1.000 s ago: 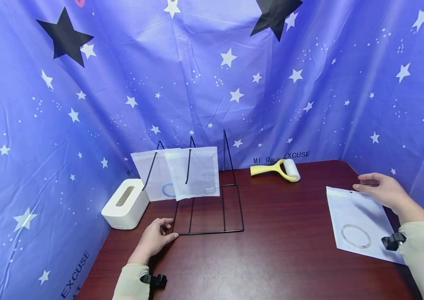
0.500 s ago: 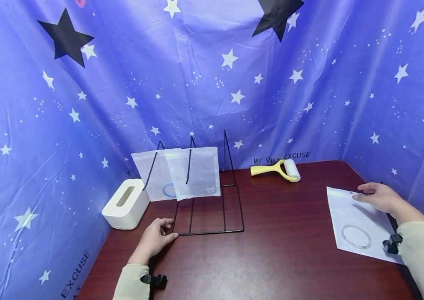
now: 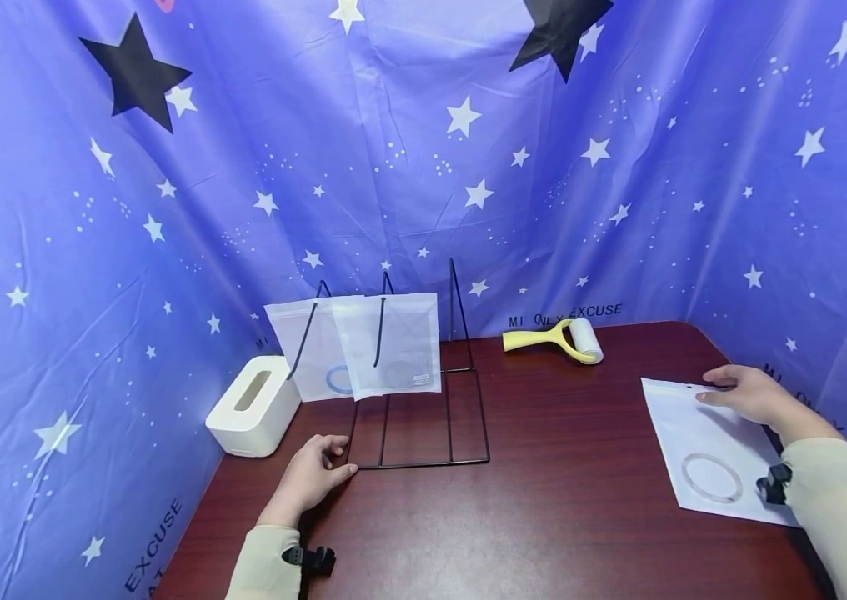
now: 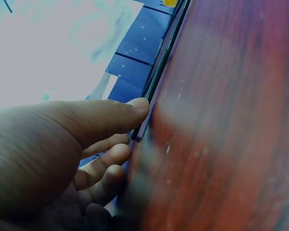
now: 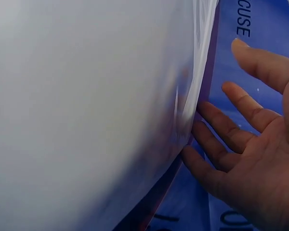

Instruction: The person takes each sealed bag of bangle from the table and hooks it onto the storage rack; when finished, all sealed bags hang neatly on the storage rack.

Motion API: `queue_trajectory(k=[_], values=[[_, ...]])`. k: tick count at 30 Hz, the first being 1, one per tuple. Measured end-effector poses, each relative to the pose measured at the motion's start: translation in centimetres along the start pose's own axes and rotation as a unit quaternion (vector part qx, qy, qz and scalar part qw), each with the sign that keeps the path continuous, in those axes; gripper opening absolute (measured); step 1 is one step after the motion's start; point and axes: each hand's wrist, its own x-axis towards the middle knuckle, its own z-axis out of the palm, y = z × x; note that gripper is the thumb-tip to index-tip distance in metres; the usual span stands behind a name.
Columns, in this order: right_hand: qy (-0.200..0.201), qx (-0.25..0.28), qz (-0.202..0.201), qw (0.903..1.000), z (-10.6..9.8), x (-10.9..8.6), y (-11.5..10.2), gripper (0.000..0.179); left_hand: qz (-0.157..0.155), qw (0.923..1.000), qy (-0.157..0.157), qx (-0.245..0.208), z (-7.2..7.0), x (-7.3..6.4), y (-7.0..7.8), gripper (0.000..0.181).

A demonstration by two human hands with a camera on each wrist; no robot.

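Note:
My left hand (image 3: pixel 309 477) holds the near left corner of a black wire rack (image 3: pixel 431 464), thumb on the bar and fingers curled beside it, as the left wrist view shows. Two translucent zip bags hang from the rack's prongs: one (image 3: pixel 389 333) in front, the other (image 3: pixel 296 325) partly behind it with a blue ring inside. At the right, my right hand (image 3: pixel 749 398) is over the top edge of a white zip bag (image 3: pixel 701 429) containing a pale ring (image 3: pixel 712 477). In the right wrist view its fingers (image 5: pixel 226 127) are spread, fingertips right at the bag's edge.
A white tissue box (image 3: pixel 254 408) stands left of the rack. Behind, at the back edge of the dark red table (image 3: pixel 543 500), lies a yellow-handled lint roller (image 3: pixel 554 340). Blue star-printed curtains (image 3: pixel 408 167) enclose the back and both sides.
My right hand has come down and left onto the top edge of the bag. That bag has shifted slightly left. My left hand keeps its place on the rack.

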Motion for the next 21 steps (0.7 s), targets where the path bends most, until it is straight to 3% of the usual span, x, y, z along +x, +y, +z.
queue_trajectory(k=[12, 21], values=[[0.014, -0.002, 0.0, 0.9999, 1.2, 2.5, -0.6, 0.072, -0.005, 0.9999, -0.005, -0.008, 0.0, 0.1, 0.0, 0.045], [0.04, -0.017, 0.028, 0.9987, 1.4, 3.3, -0.6, 0.071, -0.001, 1.0, -0.003, -0.009, -0.1, 0.1, 0.1, 0.045]])
